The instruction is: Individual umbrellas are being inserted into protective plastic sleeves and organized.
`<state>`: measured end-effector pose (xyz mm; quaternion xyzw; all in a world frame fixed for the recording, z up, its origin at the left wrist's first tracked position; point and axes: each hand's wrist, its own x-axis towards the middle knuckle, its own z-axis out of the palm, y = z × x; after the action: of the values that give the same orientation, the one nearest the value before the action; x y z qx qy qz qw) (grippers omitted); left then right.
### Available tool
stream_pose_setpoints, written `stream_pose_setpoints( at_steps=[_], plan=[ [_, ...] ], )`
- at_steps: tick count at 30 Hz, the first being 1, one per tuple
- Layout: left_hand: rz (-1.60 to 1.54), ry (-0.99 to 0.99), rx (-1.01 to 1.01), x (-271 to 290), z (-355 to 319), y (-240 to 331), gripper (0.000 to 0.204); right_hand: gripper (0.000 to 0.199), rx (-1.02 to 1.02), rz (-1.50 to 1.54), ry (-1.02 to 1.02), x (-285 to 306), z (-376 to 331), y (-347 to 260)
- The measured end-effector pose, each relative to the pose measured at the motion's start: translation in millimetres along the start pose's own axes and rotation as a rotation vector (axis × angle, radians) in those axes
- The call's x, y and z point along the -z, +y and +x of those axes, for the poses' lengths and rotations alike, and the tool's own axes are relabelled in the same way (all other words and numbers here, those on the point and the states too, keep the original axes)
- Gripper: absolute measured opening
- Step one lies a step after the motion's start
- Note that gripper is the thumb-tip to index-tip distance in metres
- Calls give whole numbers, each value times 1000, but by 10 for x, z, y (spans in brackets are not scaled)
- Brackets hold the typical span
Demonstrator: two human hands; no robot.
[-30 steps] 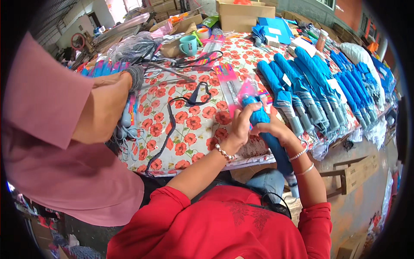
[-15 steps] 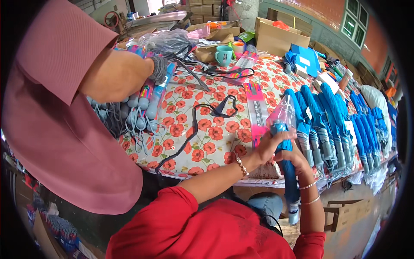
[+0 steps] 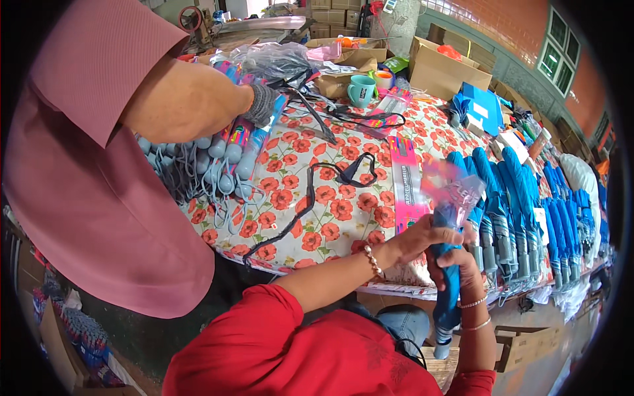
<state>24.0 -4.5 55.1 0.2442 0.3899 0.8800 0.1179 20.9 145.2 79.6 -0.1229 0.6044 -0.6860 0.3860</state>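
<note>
A folded blue umbrella [image 3: 448, 297] stands tilted at the table's front edge, its grey handle end pointing down toward me. My left hand [image 3: 426, 239] is closed around its upper part, where the mouth of a clear and pink plastic sleeve [image 3: 457, 191] covers the top. Just below, my right hand [image 3: 458, 263] wraps the umbrella's middle, thumb across it. The sleeve is smeared by motion. Left of it a flat pink and clear sleeve [image 3: 405, 178] lies on the flowered tablecloth [image 3: 340, 231].
Several folded blue umbrellas [image 3: 505, 198] lie in a row at right. At left, a co-worker's gloved hand [image 3: 263, 105] rests by sleeved umbrellas with grey handles [image 3: 231, 155]. A dark strap [image 3: 310, 198], a teal mug [image 3: 360, 90] and a cardboard box [image 3: 446, 69] are also on the table.
The sleeve's top has swung right and crumpled over the umbrella. Both my hands stay on the umbrella, slightly lower in view. The whole view has shifted slightly.
</note>
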Motion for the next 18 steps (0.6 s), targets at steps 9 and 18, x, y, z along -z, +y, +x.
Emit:
stream_pose_setpoints(
  at_steps=[9,18],
  plan=[
    [156,155,-102,48,33,47,53,31,165,-340,211,-169,33,-186],
    [-34,82,-229,-96,-168,400,59,36,-173,202,-212,-174,-50,-131]
  ],
)
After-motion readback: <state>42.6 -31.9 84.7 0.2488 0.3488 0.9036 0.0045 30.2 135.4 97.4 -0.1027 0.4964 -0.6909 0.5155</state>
